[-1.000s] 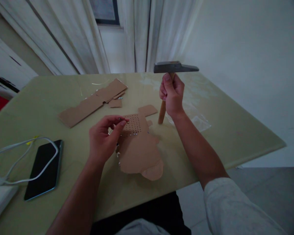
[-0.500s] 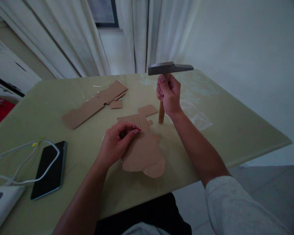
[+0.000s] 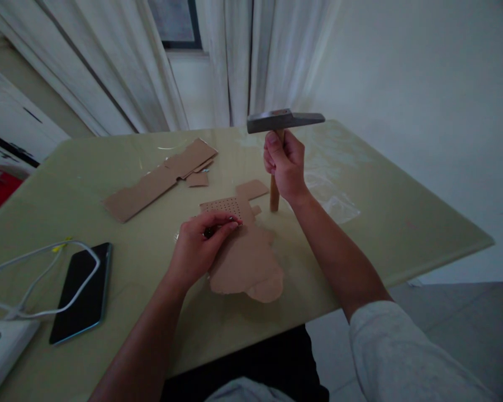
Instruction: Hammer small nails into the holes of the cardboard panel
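My right hand grips the wooden handle of a hammer, which stands upright with its handle end on the table and its grey metal head above my fist. My left hand rests on a brown cardboard cut-out lying flat near the table's front edge. Its fingertips pinch something small and dark, possibly a nail, against the cardboard just below a patch of small punched holes. The small object is mostly hidden by my fingers.
A long cardboard strip with small scraps lies farther back on the pale green table. A black phone, a white cable and a white device sit at the left. Clear plastic film lies right of the hammer.
My left hand has come down from above the cardboard and now presses on it at the punched holes. The hammer has shifted slightly left, still upright.
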A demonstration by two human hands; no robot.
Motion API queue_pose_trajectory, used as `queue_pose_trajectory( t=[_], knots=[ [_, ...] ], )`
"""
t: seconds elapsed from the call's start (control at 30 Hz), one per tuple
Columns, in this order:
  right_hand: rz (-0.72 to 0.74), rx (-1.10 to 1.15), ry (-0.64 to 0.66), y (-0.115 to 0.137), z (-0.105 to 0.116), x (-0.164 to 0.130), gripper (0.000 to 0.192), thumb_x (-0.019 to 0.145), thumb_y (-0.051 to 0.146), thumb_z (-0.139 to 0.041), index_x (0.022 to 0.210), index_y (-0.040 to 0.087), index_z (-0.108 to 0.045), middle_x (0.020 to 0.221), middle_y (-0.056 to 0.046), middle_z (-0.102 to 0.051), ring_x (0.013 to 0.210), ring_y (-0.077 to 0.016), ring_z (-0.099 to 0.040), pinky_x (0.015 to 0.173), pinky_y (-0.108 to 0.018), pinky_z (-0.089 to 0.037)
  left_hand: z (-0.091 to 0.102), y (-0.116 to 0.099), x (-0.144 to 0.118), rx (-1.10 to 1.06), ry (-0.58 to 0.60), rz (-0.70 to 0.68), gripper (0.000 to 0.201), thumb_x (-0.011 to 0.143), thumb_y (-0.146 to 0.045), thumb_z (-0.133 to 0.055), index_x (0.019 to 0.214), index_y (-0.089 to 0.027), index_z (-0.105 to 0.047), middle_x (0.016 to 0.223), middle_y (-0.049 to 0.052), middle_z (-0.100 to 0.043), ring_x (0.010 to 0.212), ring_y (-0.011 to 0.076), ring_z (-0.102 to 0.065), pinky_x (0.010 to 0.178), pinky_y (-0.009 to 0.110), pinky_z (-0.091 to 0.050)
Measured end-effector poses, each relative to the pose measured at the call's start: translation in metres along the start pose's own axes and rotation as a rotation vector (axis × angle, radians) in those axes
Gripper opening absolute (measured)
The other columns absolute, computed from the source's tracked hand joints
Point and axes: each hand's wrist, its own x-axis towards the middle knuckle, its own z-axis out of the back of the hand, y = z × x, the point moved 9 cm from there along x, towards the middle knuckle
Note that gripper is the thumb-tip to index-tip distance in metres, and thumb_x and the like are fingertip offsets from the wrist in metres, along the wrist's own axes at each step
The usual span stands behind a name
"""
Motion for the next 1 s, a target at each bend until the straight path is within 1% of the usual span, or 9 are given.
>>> queue_pose_trajectory(
  t=[0.17, 0.37, 0.67, 0.83, 1.0],
  knots=[
    [-0.008, 0.008, -0.004, 0.003, 0.000, -0.002, 0.054, 0.100, 0.079, -0.070, 0.087, 0.029, -0.053, 0.068, 0.007, -0.039, 0.052, -0.0111, -0.034, 0.041, -0.024, -0.031, -0.003, -0.001, 0.000, 0.021, 0.017, -0.036, 0.016, 0.099, -0.042, -0.080, 0.102, -0.029, -0.090, 0.103, 0.005, -0.090, 0.093, 0.0252, -0.082, 0.084, 0.036, -0.060],
    [0.006, 0.030, -0.006, 0.004, 0.000, -0.002, 0.053, 0.100, 0.078, -0.071, 0.087, 0.029, -0.055, 0.067, 0.008, -0.039, 0.051, -0.0108, -0.033, 0.040, -0.024, -0.031, -0.002, -0.008, -0.001, 0.063, 0.022, -0.074, 0.017, 0.101, -0.040, -0.078, 0.103, -0.029, -0.090, 0.102, 0.004, -0.089, 0.092, 0.0243, -0.080, 0.084, 0.036, -0.059],
    [-0.029, 0.010, -0.005, 0.001, 0.000, -0.003, 0.060, 0.094, 0.087, -0.071, 0.088, 0.029, -0.055, 0.067, 0.007, -0.039, 0.052, -0.0102, -0.036, 0.040, -0.024, -0.035, -0.002, -0.010, -0.001, 0.062, 0.025, -0.089, 0.015, 0.102, -0.038, -0.078, 0.105, -0.029, -0.090, 0.100, 0.002, -0.088, 0.088, 0.0213, -0.078, 0.079, 0.032, -0.057],
    [-0.010, 0.023, 0.011, 0.007, -0.004, -0.005, 0.058, 0.097, 0.082, -0.072, 0.087, 0.027, -0.055, 0.070, 0.007, -0.039, 0.053, -0.0095, -0.035, 0.042, -0.023, -0.034, -0.001, -0.012, -0.002, 0.072, 0.013, -0.107, 0.012, 0.101, -0.034, -0.079, 0.103, -0.029, -0.090, 0.098, 0.000, -0.088, 0.085, 0.0188, -0.077, 0.077, 0.031, -0.055],
    [-0.023, -0.026, 0.031, 0.006, -0.009, -0.008, 0.056, 0.100, 0.081, -0.068, 0.088, 0.028, -0.056, 0.071, 0.005, -0.040, 0.055, -0.0107, -0.040, 0.044, -0.024, -0.037, -0.001, -0.013, -0.002, 0.081, 0.007, -0.109, 0.012, 0.101, -0.034, -0.079, 0.102, -0.028, -0.090, 0.097, 0.000, -0.088, 0.083, 0.0189, -0.078, 0.077, 0.031, -0.055]
  ],
)
